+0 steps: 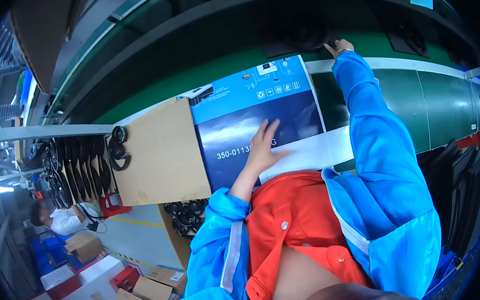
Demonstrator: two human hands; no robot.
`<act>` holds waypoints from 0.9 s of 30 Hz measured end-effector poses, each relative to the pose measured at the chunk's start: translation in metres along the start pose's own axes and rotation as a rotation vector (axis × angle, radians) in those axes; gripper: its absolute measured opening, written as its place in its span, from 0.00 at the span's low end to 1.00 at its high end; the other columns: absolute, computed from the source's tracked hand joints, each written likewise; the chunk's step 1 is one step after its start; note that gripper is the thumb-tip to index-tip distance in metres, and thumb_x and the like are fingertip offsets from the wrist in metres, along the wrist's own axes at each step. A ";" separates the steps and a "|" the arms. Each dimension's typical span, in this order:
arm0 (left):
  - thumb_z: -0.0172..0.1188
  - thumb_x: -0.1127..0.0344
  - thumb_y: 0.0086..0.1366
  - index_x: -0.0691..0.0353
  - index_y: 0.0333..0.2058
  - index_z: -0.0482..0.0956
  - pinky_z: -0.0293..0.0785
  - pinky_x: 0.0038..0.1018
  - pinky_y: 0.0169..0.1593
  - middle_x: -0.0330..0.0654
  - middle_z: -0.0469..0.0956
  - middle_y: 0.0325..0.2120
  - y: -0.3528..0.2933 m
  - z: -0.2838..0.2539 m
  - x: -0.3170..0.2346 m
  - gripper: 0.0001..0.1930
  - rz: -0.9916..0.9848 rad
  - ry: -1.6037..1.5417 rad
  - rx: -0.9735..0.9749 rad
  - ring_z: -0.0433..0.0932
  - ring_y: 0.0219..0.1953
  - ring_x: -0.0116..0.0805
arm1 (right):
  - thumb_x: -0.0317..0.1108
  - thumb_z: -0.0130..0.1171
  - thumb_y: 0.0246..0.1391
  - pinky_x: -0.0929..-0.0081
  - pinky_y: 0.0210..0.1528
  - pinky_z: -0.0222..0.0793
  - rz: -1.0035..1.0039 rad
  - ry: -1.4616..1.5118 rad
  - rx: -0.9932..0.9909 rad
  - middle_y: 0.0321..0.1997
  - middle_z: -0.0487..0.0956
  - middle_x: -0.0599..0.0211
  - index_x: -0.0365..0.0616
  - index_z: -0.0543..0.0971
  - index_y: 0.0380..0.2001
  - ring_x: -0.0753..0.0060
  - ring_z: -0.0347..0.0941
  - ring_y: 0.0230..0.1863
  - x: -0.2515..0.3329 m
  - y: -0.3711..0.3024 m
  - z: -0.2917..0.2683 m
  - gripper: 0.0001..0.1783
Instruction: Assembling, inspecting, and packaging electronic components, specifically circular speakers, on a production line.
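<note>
My left hand (265,149) hovers over or rests on a large printed carton panel (257,123) in two blues. Its fingers are spread and hold nothing. With the arm stretched far out, my right hand (343,46) reaches to the green work surface (226,78) at the back. Its thumb and fingertips are drawn together at the edge of a dark, rounded bundle (309,34), which sits on a flat black piece. Shadow hides exactly what those fingers grip.
A brown cardboard sheet (161,153) lies left of the blue panel, with a black coiled cable (118,148) at its edge. More black coils (78,168) hang farther left. Another dark piece (406,35) sits at far right. Black panels (452,189) stand at right. A person (62,215) is at left.
</note>
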State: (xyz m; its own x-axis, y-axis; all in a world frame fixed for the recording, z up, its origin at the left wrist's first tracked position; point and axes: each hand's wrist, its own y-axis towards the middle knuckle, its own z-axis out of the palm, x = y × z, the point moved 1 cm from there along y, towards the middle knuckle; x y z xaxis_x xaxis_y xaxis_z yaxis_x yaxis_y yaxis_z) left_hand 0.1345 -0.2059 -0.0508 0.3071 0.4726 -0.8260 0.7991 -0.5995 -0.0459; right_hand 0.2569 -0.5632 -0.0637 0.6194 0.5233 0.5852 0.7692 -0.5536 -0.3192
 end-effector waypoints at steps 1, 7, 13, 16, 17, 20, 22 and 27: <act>0.64 0.58 0.38 0.48 0.52 0.53 0.50 0.41 0.53 0.53 0.49 0.52 -0.009 0.000 -0.008 0.41 0.002 0.237 0.103 0.51 0.54 0.50 | 0.41 0.43 0.50 0.73 0.40 0.67 -0.094 -0.389 -0.006 0.38 0.70 0.60 0.45 0.69 0.40 0.62 0.68 0.39 0.008 0.001 -0.005 0.17; 0.67 0.55 0.28 0.40 0.53 0.50 0.44 0.47 0.52 0.46 0.45 0.55 -0.023 0.006 0.005 0.49 0.032 0.607 0.254 0.46 0.57 0.44 | 0.32 0.51 0.44 0.78 0.38 0.65 -0.231 0.094 -0.249 0.30 0.72 0.68 0.44 0.70 0.40 0.71 0.68 0.37 -0.019 -0.023 -0.001 0.16; 0.64 0.58 0.35 0.49 0.50 0.58 0.50 0.39 0.48 0.41 0.60 0.48 -0.017 -0.003 0.031 0.39 0.202 0.601 0.101 0.58 0.50 0.39 | 0.30 0.53 0.44 0.81 0.44 0.61 -0.183 0.822 -0.379 0.41 0.71 0.66 0.41 0.69 0.42 0.75 0.66 0.42 -0.048 -0.203 -0.056 0.18; 0.63 0.59 0.37 0.50 0.50 0.58 0.47 0.39 0.49 0.40 0.60 0.49 -0.015 -0.006 0.038 0.38 0.250 0.624 0.117 0.57 0.50 0.39 | 0.34 0.54 0.44 0.81 0.43 0.62 -0.254 0.825 -0.780 0.39 0.72 0.65 0.40 0.70 0.40 0.76 0.67 0.40 -0.088 -0.305 -0.117 0.18; 0.63 0.59 0.38 0.50 0.50 0.59 0.47 0.39 0.50 0.39 0.59 0.49 -0.015 -0.006 0.038 0.37 0.275 0.631 0.124 0.57 0.50 0.39 | 0.33 0.54 0.45 0.82 0.42 0.63 -0.195 0.710 -1.042 0.37 0.73 0.67 0.41 0.70 0.40 0.77 0.68 0.38 -0.117 -0.337 -0.137 0.17; 0.62 0.56 0.40 0.51 0.51 0.58 0.47 0.38 0.51 0.41 0.59 0.49 -0.012 -0.009 0.039 0.37 0.334 0.710 0.184 0.56 0.51 0.40 | 0.34 0.54 0.45 0.86 0.32 0.65 -0.124 0.737 -1.661 0.32 0.73 0.67 0.39 0.72 0.36 0.82 0.69 0.31 -0.194 -0.437 -0.187 0.14; 0.62 0.56 0.40 0.52 0.51 0.57 0.47 0.40 0.51 0.43 0.58 0.50 -0.009 -0.006 0.029 0.37 0.363 0.699 0.219 0.56 0.51 0.41 | 0.37 0.57 0.42 0.88 0.29 0.63 0.068 0.815 -1.937 0.28 0.73 0.68 0.38 0.72 0.34 0.82 0.67 0.27 -0.263 -0.502 -0.220 0.16; 0.60 0.59 0.44 0.53 0.53 0.54 0.49 0.39 0.52 0.50 0.57 0.49 0.021 0.013 -0.044 0.36 0.491 0.347 0.321 0.55 0.52 0.45 | 0.61 0.52 0.37 0.77 0.49 0.54 0.397 1.086 -1.802 0.49 0.62 0.54 0.29 0.62 0.45 0.67 0.58 0.51 -0.354 -0.574 -0.294 0.44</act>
State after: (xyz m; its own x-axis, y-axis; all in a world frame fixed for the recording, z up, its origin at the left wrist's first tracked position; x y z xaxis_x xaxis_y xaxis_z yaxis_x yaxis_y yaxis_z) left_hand 0.1307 -0.2477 -0.0229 0.7856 0.2449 -0.5682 0.3487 -0.9338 0.0797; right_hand -0.4501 -0.6214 0.1318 -0.1488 0.1330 0.9799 -0.7028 -0.7113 -0.0102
